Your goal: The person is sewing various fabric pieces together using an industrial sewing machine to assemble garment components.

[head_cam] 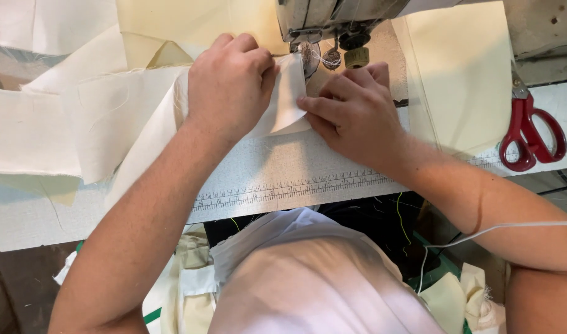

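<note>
My left hand (229, 83) is curled over a folded piece of white fabric (288, 102), pinching its edge just left of the sewing machine's needle area (320, 54). The flattened fingers of my right hand (351, 108) press the fabric's right edge down on the white table (283, 179). The white fabric runs leftward from under my left hand across the table. The sewing machine head (333, 18) sits directly behind both hands.
Red-handled scissors (531, 136) lie at the table's right. Cream fabric pieces (463, 68) lie right of the machine and more (48, 124) spread to the left. A ruler strip (296, 188) runs along the table's front edge. A white cord (481, 234) crosses my right forearm.
</note>
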